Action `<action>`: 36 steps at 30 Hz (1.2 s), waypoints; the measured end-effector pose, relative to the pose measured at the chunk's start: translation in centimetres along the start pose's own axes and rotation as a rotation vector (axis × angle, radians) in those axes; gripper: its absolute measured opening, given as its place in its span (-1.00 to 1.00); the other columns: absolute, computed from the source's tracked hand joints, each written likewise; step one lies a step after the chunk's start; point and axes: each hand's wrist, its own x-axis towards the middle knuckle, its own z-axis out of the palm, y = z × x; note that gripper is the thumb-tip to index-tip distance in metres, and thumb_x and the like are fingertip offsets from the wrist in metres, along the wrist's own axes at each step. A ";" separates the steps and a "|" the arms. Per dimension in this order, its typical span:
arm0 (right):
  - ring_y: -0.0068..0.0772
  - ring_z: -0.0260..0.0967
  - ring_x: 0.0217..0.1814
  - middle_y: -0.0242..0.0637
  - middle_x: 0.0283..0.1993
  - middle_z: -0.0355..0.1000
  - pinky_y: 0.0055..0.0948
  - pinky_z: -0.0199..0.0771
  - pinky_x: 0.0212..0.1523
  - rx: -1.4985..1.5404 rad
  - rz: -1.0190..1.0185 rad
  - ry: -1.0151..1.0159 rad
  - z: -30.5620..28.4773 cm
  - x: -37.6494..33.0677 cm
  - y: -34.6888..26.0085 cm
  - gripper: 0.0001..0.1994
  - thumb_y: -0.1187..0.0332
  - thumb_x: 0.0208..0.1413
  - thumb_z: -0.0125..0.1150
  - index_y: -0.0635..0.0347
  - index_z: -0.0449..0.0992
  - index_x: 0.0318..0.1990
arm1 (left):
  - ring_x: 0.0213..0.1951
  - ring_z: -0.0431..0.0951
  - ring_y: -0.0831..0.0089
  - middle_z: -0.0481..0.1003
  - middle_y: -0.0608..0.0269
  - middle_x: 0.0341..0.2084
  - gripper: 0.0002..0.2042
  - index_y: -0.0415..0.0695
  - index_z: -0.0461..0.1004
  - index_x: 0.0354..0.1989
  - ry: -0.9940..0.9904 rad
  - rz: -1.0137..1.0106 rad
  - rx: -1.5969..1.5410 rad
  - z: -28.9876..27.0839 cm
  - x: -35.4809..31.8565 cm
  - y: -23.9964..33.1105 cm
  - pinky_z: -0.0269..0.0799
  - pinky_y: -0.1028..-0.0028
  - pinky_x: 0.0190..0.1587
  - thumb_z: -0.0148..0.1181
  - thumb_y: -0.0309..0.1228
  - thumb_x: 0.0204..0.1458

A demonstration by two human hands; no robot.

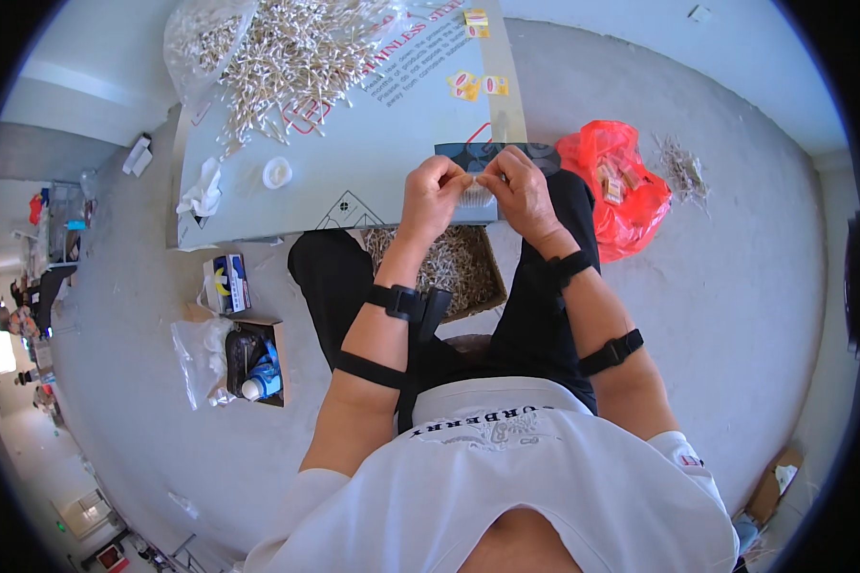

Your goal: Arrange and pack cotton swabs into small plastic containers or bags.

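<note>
My left hand [433,195] and my right hand [518,189] meet over the near edge of a low flat board [373,162]. Between their fingertips they pinch a small clear packet of cotton swabs [476,195]. A big heap of loose cotton swabs [291,62] lies on the far left part of the board, partly spilling from a clear plastic bag [201,38]. Below my hands, between my knees, stands an open cardboard box full of swabs [449,263]. Both forearms wear black straps.
A small white round lid [277,172] and a crumpled white tissue [204,194] lie on the board. A red plastic bag [616,186] sits on the grey floor at right. At left are a small printed box [226,284] and an open box with a bottle [258,368].
</note>
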 end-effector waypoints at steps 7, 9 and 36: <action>0.00 0.38 -0.30 -0.14 -0.38 0.34 -0.22 0.40 -0.31 0.077 0.091 -0.006 0.0 -0.2 0.3 -0.85 0.43 -0.02 0.29 0.24 0.41 -0.43 | -0.54 0.48 0.31 0.45 0.11 -0.57 -0.94 -0.29 0.50 -0.43 0.099 -0.005 -0.122 -0.9 -0.7 0.3 0.39 0.42 -0.45 0.20 -0.65 -0.10; 0.00 0.38 -0.30 -0.15 -0.37 0.35 -0.22 0.40 -0.31 0.073 0.086 -0.002 0.1 -0.2 0.3 -0.85 0.43 -0.02 0.29 0.24 0.41 -0.43 | -0.52 0.49 0.22 0.44 0.07 -0.55 -0.94 -0.29 0.49 -0.44 0.086 0.083 -0.022 -1.0 -0.7 0.5 0.40 0.39 -0.44 0.18 -0.66 -0.11; -0.09 0.38 -0.30 -0.20 -0.36 0.36 -0.28 0.39 -0.30 0.143 0.067 -0.054 -0.4 -0.2 0.0 -0.92 0.47 -0.03 0.25 0.20 0.46 -0.40 | -0.44 0.49 0.35 0.43 0.22 -0.47 -0.91 -0.24 0.47 -0.41 -0.045 0.141 0.148 -1.1 0.1 1.1 0.42 0.43 -0.37 0.24 -0.63 -0.10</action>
